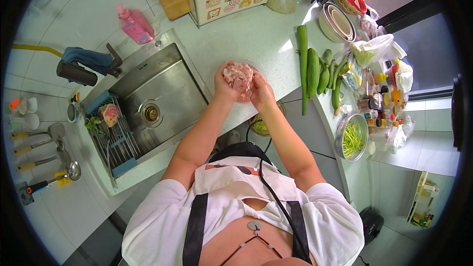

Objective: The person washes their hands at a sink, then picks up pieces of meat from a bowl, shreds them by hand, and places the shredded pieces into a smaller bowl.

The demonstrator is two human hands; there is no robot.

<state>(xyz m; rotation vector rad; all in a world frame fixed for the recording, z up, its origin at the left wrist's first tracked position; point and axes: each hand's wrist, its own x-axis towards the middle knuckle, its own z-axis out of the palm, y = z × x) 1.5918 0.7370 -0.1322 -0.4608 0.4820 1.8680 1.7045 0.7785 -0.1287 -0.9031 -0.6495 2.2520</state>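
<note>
Left hand [224, 86] and right hand [261, 92] are cupped around raw pink meat [238, 75], which is grasped between them over a clear round dish [261, 66] on the pale worktop [212, 34]; contact with the dish cannot be confirmed. A steel sink [172, 81] is set to the left. To the right, long green vegetables [313, 73] are laid beyond a metal bowl [365, 129] of green shreds [352, 140].
</note>
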